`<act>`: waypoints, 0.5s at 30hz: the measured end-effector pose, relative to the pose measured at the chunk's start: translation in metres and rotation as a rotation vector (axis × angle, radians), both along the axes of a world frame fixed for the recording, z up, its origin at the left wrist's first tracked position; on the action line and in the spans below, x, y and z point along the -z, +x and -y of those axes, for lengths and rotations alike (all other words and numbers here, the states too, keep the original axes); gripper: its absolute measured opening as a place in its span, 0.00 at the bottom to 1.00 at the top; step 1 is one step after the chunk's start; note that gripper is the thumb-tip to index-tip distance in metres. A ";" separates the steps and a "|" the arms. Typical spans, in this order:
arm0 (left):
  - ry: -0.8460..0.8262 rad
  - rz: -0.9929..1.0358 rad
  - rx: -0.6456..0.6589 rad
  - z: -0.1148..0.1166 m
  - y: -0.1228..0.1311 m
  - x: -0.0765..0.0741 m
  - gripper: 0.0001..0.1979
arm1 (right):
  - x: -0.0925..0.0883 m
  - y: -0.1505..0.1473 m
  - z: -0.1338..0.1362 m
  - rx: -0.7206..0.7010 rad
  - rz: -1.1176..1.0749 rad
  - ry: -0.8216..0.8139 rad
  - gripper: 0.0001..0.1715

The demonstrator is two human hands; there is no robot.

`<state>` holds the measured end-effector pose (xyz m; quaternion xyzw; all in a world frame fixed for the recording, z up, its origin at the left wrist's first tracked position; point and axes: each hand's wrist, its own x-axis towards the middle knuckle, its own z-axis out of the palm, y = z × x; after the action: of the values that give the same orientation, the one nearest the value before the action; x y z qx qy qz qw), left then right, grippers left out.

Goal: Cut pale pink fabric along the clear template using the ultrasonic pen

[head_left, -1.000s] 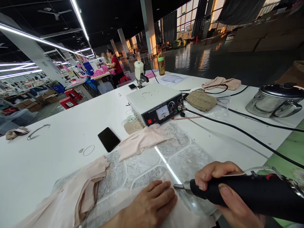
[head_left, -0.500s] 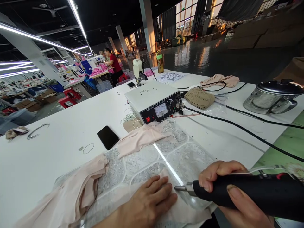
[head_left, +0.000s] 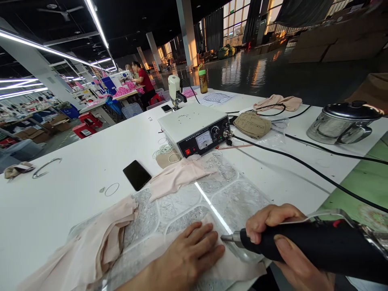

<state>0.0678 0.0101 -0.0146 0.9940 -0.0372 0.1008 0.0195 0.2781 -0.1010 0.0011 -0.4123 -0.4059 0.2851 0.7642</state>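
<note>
My left hand (head_left: 190,250) lies flat, fingers stretched, on a thin pale pink piece of fabric (head_left: 239,264). My right hand (head_left: 292,254) is wrapped round a black ultrasonic handpiece (head_left: 330,246) with a narrow metal tip. The tip points left, just beside my left fingertips and over the pink fabric; whether it touches cannot be told. Beneath the fabric is a clear-edged sheet with a grey stone pattern (head_left: 239,202). A pile of pink fabric pieces (head_left: 87,250) lies at its left, and another pink piece (head_left: 182,176) at its far edge.
Behind the sheet stands a control box (head_left: 194,125) with a meter; its black cable (head_left: 287,155) runs right. A phone (head_left: 137,175), a glass pot (head_left: 339,125), tan pattern pieces (head_left: 252,124) and a bottle (head_left: 203,81) are on the white table. People sit sewing farther back.
My right hand and the handpiece have shifted slightly left, the tip nearer my left fingers. My left hand stays flat on the fabric. The whole view has moved a little.
</note>
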 end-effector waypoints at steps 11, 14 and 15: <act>-0.051 -0.035 -0.046 -0.013 -0.002 -0.006 0.15 | 0.028 0.001 0.038 0.138 -0.288 0.015 0.10; -0.038 -0.022 -0.057 -0.010 -0.001 -0.008 0.13 | 0.032 -0.005 0.039 0.150 -0.287 0.025 0.10; -0.033 -0.016 -0.062 -0.009 0.000 -0.008 0.13 | 0.032 -0.006 0.039 0.133 -0.283 0.010 0.10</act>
<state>0.0674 0.0187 -0.0062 0.9950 -0.0047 0.0942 0.0329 0.2718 -0.1399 -0.0306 -0.3902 -0.2671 0.2870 0.8331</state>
